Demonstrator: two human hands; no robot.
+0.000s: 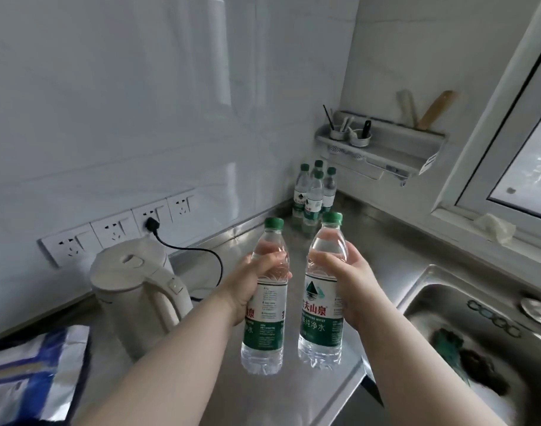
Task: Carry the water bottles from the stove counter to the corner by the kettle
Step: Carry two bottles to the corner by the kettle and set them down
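Gripping one clear green-capped plastic water bottle (pixel 264 302) in the left hand (pixel 247 287), another (pixel 323 290) in the right hand (pixel 352 290) (white plastic kettle (pixel 137 290) nearby).

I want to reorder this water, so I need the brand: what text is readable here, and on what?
"夫山泉", red, first character cut off: label of the right bottle, held by the right hand.
"用纯净水", white on green: same label.
"泉" and "水": left bottle, in the left hand.
Fine print, corner bottles, blue bag: too small or blurred.
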